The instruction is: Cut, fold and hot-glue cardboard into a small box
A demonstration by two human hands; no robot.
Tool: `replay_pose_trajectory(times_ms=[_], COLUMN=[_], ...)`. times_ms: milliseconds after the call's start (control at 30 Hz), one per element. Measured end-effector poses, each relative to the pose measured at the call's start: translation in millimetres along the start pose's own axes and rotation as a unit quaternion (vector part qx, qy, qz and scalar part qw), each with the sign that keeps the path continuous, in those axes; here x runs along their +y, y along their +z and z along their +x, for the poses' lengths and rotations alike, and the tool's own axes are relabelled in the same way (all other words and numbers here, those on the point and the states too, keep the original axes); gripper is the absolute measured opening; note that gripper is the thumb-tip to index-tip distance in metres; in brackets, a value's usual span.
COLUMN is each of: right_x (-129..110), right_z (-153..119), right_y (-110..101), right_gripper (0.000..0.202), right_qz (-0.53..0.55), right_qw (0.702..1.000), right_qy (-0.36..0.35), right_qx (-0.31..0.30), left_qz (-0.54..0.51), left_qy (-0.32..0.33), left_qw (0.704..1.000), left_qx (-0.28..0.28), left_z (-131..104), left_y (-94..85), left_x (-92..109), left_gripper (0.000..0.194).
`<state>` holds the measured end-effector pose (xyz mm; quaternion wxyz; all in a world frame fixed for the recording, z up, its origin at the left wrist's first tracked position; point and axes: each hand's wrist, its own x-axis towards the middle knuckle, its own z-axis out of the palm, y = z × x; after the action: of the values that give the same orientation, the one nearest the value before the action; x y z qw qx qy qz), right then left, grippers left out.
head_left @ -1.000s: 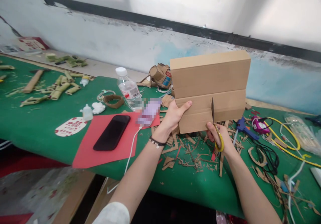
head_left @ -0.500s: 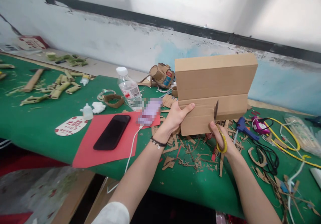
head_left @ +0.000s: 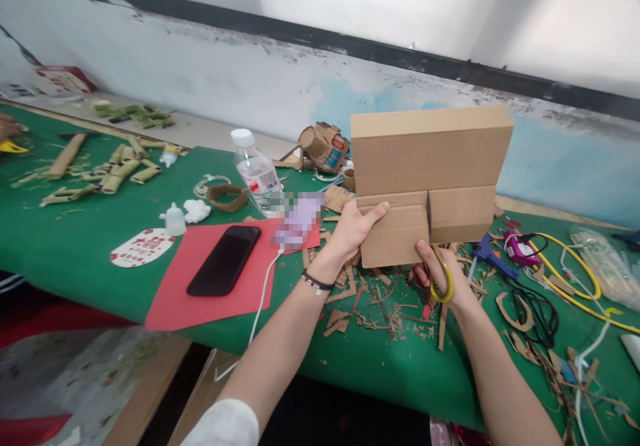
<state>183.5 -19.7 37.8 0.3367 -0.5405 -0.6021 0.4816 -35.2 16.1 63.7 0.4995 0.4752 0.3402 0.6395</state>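
A folded piece of brown cardboard (head_left: 430, 156) stands raised over the green table. My left hand (head_left: 356, 229) grips its lower left edge, thumb lying across the front face. In my right hand (head_left: 447, 273) are scissors with yellow handles (head_left: 444, 293). Their dark blade (head_left: 429, 211) points upward in a cut running from the lower edge of the cardboard toward its crease. To the left of the cut, the panel hangs lower than the part on the right. Behind the cardboard, the other blade is mostly hidden.
Cardboard scraps (head_left: 390, 309) litter the table below my hands. A blue glue gun (head_left: 493, 256) and a yellow cable (head_left: 575, 263) lie to the right. Leftward are a black phone (head_left: 224, 261) on red paper (head_left: 167, 299), a water bottle (head_left: 257, 173) and cut green stalks (head_left: 120, 173).
The scissors' blades have closed along the cut, and their visible blade now stands more upright. At the far left, another person's hand has come into view beside something yellow.
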Motion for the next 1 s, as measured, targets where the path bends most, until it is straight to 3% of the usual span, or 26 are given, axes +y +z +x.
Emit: replay_pose_trajectory(times_ms=[367,800,1000], right_x=[2,-5,6], right_z=[0,0,3], right_y=[-3,1,4], right_gripper=[0.078,0.075,0.074], right_qz=[-0.037,-0.031,-0.002], right_qw=[0.998,0.999,1.000], right_qy=[-0.051,-0.008,0.014], right_qx=[-0.018,0.022,0.026], left_qz=[0.011,-0.088,-0.061], left_qy=[-0.017,-0.098,-0.077], left_qw=[1.000,0.991,0.995], left_qx=[-0.017,-0.011,0.007], left_z=[0,-2,1], left_y=[-3.8,1.5,2.7], left_x=[-2,-1,-3], left_gripper=[0.058,0.067,0.071])
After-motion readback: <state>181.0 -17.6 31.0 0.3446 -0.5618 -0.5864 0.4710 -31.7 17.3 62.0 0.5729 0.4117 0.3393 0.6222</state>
